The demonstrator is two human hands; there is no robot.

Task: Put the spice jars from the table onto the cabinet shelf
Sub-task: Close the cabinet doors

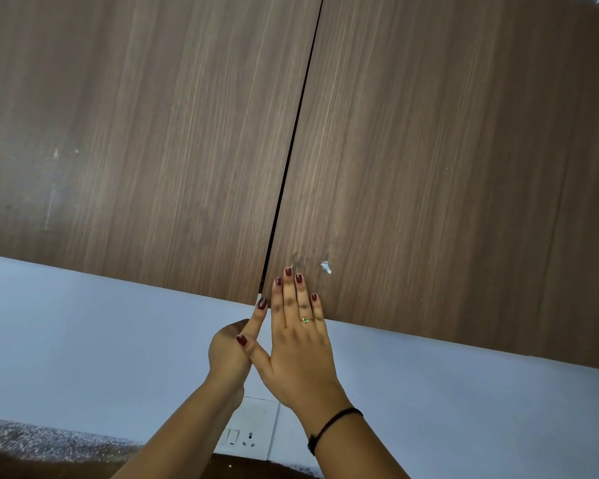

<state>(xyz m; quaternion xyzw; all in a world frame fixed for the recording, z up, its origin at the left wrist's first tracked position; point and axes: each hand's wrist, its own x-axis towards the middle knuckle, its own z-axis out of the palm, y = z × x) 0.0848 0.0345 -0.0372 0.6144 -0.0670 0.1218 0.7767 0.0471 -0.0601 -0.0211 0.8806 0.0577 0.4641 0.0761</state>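
Across the upper frame, both closed: left brown wood-grain cabinet door and right brown wood-grain cabinet door, parted by a thin dark slanting gap. Below them, pale bluish-white wall. At lower left, speckled grey stone counter. At bottom centre, white switch-and-socket plate.

At lower centre, right hand laid flat on the right door's lower left corner, fingers straight and pressed together. Just left of it, left hand mostly curled, forefinger stretched up to the left door's bottom corner at the gap. Hooked under the edge or merely touching: cannot tell.

Nowhere in view: spice jars or cabinet shelf, the latter presumably behind the doors. Probably small, rigid and light, perhaps smooth and breakable. Best gripped round the body, not by the lid alone.
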